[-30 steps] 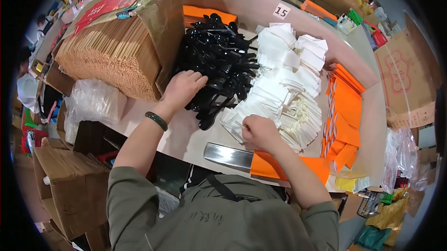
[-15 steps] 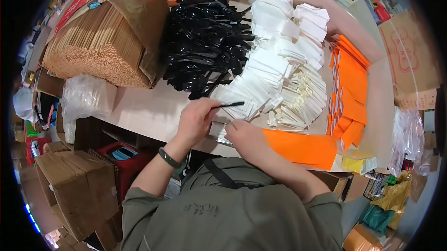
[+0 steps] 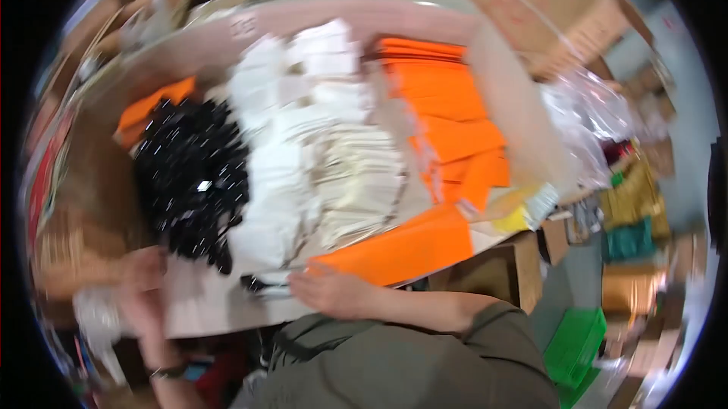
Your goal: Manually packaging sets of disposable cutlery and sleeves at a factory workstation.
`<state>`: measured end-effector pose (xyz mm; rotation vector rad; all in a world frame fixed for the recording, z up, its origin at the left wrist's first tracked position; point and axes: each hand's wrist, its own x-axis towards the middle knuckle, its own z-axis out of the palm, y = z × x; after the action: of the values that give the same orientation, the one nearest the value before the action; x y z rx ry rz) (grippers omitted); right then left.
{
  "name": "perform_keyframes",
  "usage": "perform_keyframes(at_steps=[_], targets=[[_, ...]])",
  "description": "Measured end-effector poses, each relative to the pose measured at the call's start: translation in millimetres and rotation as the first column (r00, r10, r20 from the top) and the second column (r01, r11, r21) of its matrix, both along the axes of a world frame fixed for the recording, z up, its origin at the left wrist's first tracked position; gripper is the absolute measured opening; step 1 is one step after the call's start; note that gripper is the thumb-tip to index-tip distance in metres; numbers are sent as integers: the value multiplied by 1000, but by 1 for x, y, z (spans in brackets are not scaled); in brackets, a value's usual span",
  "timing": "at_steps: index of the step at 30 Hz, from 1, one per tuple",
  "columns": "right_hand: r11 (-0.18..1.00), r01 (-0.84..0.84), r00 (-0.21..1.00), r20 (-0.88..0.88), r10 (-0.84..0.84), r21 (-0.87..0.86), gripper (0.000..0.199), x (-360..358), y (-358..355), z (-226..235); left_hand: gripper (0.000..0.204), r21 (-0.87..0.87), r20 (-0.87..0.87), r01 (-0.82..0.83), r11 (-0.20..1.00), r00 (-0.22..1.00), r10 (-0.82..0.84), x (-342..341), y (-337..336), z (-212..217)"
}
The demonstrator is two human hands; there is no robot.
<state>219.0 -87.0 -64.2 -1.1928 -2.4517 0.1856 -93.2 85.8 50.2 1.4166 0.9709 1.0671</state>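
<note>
My left hand [image 3: 144,284] is at the left of the table, beside a bundle of thin wooden sticks [image 3: 80,257]; its fingers are smeared by motion. My right hand [image 3: 326,291] lies near the table's front edge, at the left end of a flat orange sleeve [image 3: 402,250]. Its fingers close on a pale flat packet [image 3: 274,278]. A black plastic utensil [image 3: 252,284] pokes out beside that packet; blur hides its exact shape. Behind are a heap of black plastic spoons [image 3: 193,177], stacks of white packets [image 3: 269,166] and cream-coloured packets [image 3: 360,181].
Overlapping orange sleeves [image 3: 447,117] lie at the right, inside the table's raised rim [image 3: 523,136]. A yellow and white packet [image 3: 523,208] sits at the right front corner. Beyond it hang clear plastic bags [image 3: 584,121]. A green crate [image 3: 576,348] stands low on the right.
My left hand has moved left, away from my right hand, and no longer shows the black utensil. One now lies by my right hand. The whole view has swung to the right.
</note>
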Motion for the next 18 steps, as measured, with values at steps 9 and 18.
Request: perform_keyframes(at_steps=[9, 18], targets=[[994, -108, 992, 71, 109, -15, 28, -9, 6, 4, 32, 509, -824, 54, 859, 319, 469, -190, 172, 75], [968, 131, 990, -16, -138, -216, 36, 17, -3, 36, 26, 871, -492, 66, 488, 153, 857, -108, 95, 88]])
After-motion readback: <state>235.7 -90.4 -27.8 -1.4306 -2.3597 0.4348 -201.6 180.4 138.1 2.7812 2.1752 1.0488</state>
